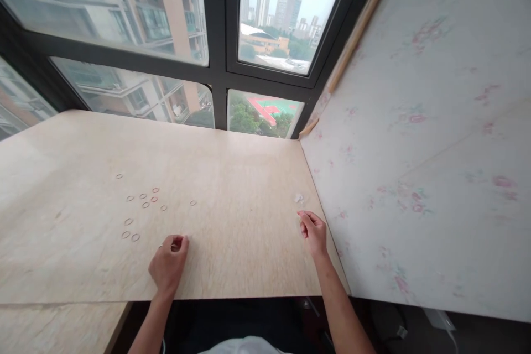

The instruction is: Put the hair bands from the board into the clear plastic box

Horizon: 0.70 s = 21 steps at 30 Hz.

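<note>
My left hand (169,263) rests curled on the stone-patterned counter (232,221), thumb and fingertips together. Whatever it may hold is hidden. A small ring-like glint shows at one of its fingers. Several thin rings (135,237) lie scattered beyond and to the left of this hand; two of them, such as the reddish ring (155,190), differ in colour from the greyish others. A lone ring (193,203) lies a bit apart to the right. On the far right, my right hand (313,229) pinches something too small to name, just short of a little whitish, translucent piece (298,198).
A floral-papered wall (415,149) borders the counter on the right. Dark window frames (219,72) stand along its far edge. Below the near edge, a cable (400,332) and a white object (437,319) sit in shadow at right.
</note>
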{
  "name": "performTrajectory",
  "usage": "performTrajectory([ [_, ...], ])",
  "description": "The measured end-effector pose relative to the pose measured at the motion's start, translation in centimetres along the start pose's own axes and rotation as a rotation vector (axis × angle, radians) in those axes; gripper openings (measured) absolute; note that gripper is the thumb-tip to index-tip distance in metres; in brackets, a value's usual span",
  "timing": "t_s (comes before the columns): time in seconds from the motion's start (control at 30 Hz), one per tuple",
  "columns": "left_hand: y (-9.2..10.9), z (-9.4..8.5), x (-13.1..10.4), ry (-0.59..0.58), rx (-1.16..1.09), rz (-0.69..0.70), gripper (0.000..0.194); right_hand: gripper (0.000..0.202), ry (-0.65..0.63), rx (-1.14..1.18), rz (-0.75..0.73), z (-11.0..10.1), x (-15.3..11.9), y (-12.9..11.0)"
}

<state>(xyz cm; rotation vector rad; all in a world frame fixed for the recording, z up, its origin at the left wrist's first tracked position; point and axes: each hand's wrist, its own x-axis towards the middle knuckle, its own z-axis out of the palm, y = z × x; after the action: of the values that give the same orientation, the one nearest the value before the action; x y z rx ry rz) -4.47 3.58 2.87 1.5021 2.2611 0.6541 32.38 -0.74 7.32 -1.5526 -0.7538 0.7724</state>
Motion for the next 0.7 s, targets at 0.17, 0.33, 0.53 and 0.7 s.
performTrajectory([
  [0.17, 1.9, 1.9, -1.6, 0.090, -0.010, 0.016, 0.026, 0.038, 0.148, -0.154, -0.016, -5.3, -0.3, 0.7],
  [0.33, 4.6, 4.3, -4.1, 0.004, -0.098, 0.199, 0.029, 0.037, 0.167, -0.331, -0.039, -6.3, 0.9, 1.4],
  [0.53, 5.4, 5.0, -4.5, -0.081, -0.107, 0.326, 0.028, 0.036, 0.191, -0.469, -0.069, -6.6, 0.7, 2.3],
  [0.7, 5.3, 4.9, -4.4, -0.081, -0.109, 0.325, 0.027, 0.037, 0.207, -0.479, -0.087, -7.5, -1.6, 2.9],
])
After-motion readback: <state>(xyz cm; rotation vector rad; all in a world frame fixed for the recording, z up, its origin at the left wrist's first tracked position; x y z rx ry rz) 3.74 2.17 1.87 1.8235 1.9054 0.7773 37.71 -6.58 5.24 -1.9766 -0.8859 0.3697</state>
